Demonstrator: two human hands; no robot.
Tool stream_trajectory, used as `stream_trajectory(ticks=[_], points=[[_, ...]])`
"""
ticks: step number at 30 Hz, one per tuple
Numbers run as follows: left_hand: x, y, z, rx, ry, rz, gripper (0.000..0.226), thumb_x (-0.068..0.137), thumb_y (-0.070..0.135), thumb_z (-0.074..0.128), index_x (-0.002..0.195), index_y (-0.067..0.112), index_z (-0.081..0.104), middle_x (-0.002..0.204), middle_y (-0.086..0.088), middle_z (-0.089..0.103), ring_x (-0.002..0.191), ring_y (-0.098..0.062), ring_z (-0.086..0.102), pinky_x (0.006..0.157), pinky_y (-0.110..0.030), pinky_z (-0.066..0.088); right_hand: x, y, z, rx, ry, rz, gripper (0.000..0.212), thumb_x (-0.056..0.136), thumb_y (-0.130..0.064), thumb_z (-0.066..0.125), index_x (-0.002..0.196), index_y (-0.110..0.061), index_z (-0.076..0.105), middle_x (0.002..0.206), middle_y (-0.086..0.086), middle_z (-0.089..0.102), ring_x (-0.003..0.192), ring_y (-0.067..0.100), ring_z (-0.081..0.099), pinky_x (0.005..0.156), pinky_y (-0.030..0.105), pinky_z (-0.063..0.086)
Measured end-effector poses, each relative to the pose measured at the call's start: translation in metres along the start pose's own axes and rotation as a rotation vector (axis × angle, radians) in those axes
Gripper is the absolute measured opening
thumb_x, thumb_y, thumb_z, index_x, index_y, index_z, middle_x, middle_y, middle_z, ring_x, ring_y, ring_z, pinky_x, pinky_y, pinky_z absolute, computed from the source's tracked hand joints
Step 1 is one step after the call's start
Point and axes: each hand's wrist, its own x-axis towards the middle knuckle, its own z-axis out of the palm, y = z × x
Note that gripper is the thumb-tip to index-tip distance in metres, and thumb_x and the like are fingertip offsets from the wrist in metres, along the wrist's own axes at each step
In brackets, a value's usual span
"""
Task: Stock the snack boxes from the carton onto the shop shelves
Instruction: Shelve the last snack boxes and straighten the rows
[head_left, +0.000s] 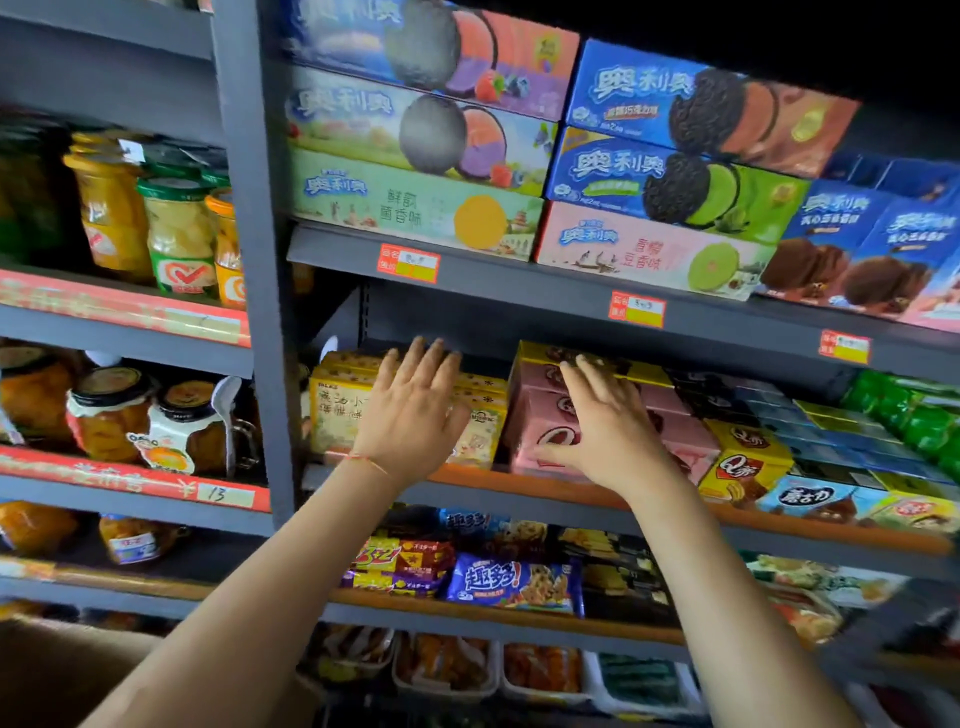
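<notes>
Two hands, fingers straight: the left hand (413, 410) presses the cream snack boxes (337, 410), the right hand (602, 431) perhaps three stacked pink boxes (540, 410).

Readable print on the shelf stock and price strips

The blue cardboard biscuit box (675, 101) on the top shelf reads 奥利奥; the yellow cardboard snack box (740, 457) reads Q蒂; the blue foil cookie packet (511, 582) reads 趣多多; the pale handwritten price slip (224, 495) on the red shelf strip reads 13.
</notes>
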Motion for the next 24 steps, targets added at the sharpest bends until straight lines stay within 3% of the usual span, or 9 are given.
stream_trajectory(ticks=[3, 6, 12, 24], points=[[0.005, 0.015, 0.009, 0.013, -0.037, -0.026, 0.074, 0.095, 0.053, 0.005, 0.157, 0.019, 0.024, 0.166, -0.005, 0.016, 0.155, -0.024, 0.004, 0.125, -0.045, 0.000, 0.004, 0.025, 0.014, -0.012, -0.033, 0.001, 0.122, 0.070, -0.081, 0.057, 0.159, -0.019, -0.001, 0.166, 0.004, -0.008, 0.153, 0.022, -0.004, 0.123, 0.045, -0.001], [0.000, 0.022, 0.020, 0.039, -0.071, -0.068, 0.081, 0.091, 0.055, -0.005, 0.157, 0.020, 0.027, 0.166, -0.005, 0.019, 0.154, -0.026, 0.008, 0.124, -0.045, 0.003, 0.004, 0.037, 0.029, -0.018, -0.037, -0.014, 0.115, 0.075, -0.080, 0.051, 0.159, -0.019, -0.001, 0.166, 0.004, -0.007, 0.153, 0.022, -0.004, 0.122, 0.043, -0.002], [-0.008, 0.022, 0.041, 0.097, 0.047, -0.093, 0.061, 0.100, 0.046, 0.023, 0.139, 0.011, 0.055, 0.147, -0.013, 0.051, 0.140, -0.035, 0.041, 0.119, -0.053, 0.024, 0.003, 0.035, 0.047, -0.044, 0.044, -0.022, 0.087, 0.094, -0.067, 0.034, 0.158, -0.015, 0.007, 0.166, 0.006, 0.008, 0.153, 0.023, 0.007, 0.122, 0.041, 0.003], [-0.005, 0.023, 0.045, 0.083, 0.144, -0.079, 0.052, 0.100, 0.042, 0.030, 0.134, 0.013, 0.057, 0.142, -0.010, 0.056, 0.136, -0.033, 0.045, 0.115, -0.049, 0.028, 0.010, 0.018, 0.053, -0.024, 0.077, -0.066, 0.083, 0.096, -0.066, 0.031, 0.157, -0.012, 0.013, 0.165, 0.008, 0.010, 0.153, 0.027, 0.008, 0.122, 0.045, 0.010]])
